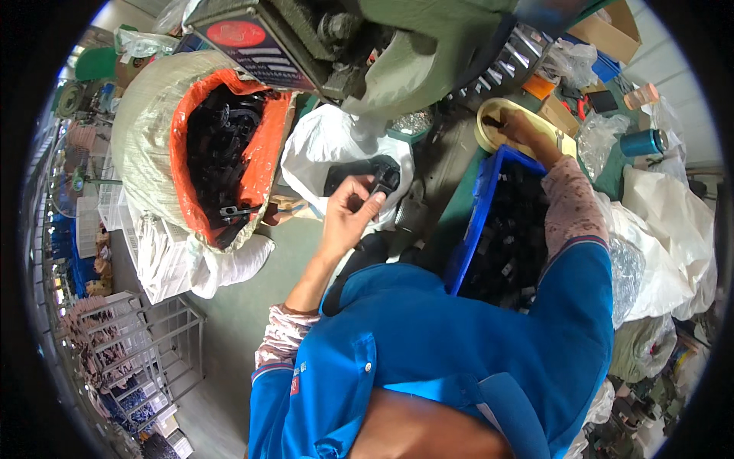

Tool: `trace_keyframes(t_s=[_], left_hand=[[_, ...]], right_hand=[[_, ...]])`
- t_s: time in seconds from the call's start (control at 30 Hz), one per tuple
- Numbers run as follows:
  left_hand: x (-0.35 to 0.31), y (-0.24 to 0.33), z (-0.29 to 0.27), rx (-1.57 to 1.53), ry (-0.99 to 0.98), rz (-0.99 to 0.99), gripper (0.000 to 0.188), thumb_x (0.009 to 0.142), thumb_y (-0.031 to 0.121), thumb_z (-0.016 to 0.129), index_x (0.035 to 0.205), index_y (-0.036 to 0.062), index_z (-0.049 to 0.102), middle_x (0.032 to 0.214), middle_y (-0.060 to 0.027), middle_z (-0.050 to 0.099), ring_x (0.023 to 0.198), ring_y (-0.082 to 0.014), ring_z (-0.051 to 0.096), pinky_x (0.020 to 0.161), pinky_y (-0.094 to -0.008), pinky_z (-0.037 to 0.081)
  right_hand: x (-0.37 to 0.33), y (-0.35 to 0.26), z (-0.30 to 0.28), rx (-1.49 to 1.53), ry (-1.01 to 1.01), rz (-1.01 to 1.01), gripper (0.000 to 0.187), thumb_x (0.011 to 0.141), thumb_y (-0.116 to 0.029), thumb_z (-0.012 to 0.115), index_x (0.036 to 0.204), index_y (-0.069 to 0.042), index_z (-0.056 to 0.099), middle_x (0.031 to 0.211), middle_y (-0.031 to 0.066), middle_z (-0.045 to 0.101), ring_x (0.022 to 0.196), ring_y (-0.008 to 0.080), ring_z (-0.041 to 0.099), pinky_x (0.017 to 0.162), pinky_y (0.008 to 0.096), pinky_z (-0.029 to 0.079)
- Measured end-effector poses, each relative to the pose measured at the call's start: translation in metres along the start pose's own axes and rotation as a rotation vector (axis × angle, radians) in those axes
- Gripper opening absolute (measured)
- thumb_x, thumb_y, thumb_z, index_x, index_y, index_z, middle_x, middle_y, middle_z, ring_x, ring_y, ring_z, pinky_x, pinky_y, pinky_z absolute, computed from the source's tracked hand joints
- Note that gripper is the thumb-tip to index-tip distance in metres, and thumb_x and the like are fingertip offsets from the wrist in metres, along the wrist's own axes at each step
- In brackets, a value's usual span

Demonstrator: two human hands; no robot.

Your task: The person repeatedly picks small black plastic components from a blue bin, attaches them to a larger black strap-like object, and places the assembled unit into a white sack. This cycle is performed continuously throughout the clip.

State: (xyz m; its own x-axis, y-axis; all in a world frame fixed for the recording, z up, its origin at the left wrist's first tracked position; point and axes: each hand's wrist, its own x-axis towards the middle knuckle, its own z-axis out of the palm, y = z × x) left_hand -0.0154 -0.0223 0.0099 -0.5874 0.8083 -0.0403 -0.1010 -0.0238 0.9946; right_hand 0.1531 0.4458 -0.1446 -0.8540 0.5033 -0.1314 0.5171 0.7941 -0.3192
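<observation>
My left hand (353, 208) pinches a small black plastic part (385, 180) between thumb and fingers. It is above the mouth of a white bag (310, 149), where more black parts (348, 176) lie. At the far right, my right hand (527, 131) reaches into a pale yellow tub (483, 138), its fingers bent down and together. What those fingertips hold, if anything, is too small to make out. Below that forearm is a blue crate (468, 243) filled with black parts (505, 229).
A green machine (329, 76) stands ahead between my hands. To the left is a woven sack with an orange lining (179, 145), full of black pieces (218, 138). A metal rack (164, 344) stands lower left. A teal can (644, 143) and plastic bags (661, 222) lie at right.
</observation>
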Motion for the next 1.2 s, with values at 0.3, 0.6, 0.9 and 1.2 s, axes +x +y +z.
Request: trace_keyframes(t_s=[0.3, 0.6, 0.9, 1.2], left_hand=[[0.045, 0.003, -0.018, 0.159, -0.242, 0.154, 0.024, 0.084, 0.007, 0.075, 0.076, 0.0015, 0.052, 0.103, -0.0146, 0.069, 0.123, -0.0231, 0.057, 0.092, -0.0311, 0.045], [0.054, 0.022, -0.055, 0.262, -0.355, 0.277, 0.024, 0.082, 0.005, 0.073, 0.079, 0.0001, 0.051, 0.122, -0.0172, 0.066, 0.104, -0.0251, 0.068, 0.086, -0.0304, 0.051], [0.082, 0.023, -0.097, 0.484, -0.402, 0.456, 0.019, 0.081, 0.015, 0.072, 0.095, 0.0029, 0.066, 0.107, -0.0138, 0.069, 0.077, -0.0319, 0.066, 0.068, -0.0357, 0.052], [0.115, 0.044, -0.116, 0.750, -0.509, 0.643, 0.039, 0.078, 0.009, 0.074, 0.115, 0.0006, 0.067, 0.085, -0.0154, 0.068, 0.071, -0.0295, 0.065, 0.067, -0.0345, 0.052]], right_hand=[[-0.127, -0.225, -0.128, 1.049, 0.014, -0.085, 0.028, 0.087, 0.000, 0.068, 0.114, 0.003, 0.060, 0.090, 0.0058, 0.066, 0.079, 0.0130, 0.063, 0.073, 0.0267, 0.053], [-0.138, -0.320, -0.089, 0.940, 0.151, -0.138, 0.032, 0.090, -0.004, 0.067, 0.122, -0.003, 0.064, 0.102, 0.0062, 0.062, 0.084, 0.0107, 0.060, 0.070, 0.0242, 0.049], [-0.106, -0.358, -0.086, 0.555, 0.188, -0.242, 0.032, 0.086, 0.008, 0.063, 0.117, 0.001, 0.065, 0.114, 0.0126, 0.064, 0.100, 0.0197, 0.065, 0.085, 0.0296, 0.053], [-0.081, -0.377, -0.050, 0.582, 0.494, -0.250, 0.030, 0.077, 0.002, 0.077, 0.106, 0.000, 0.070, 0.104, 0.0118, 0.070, 0.098, 0.0218, 0.067, 0.084, 0.0317, 0.054]])
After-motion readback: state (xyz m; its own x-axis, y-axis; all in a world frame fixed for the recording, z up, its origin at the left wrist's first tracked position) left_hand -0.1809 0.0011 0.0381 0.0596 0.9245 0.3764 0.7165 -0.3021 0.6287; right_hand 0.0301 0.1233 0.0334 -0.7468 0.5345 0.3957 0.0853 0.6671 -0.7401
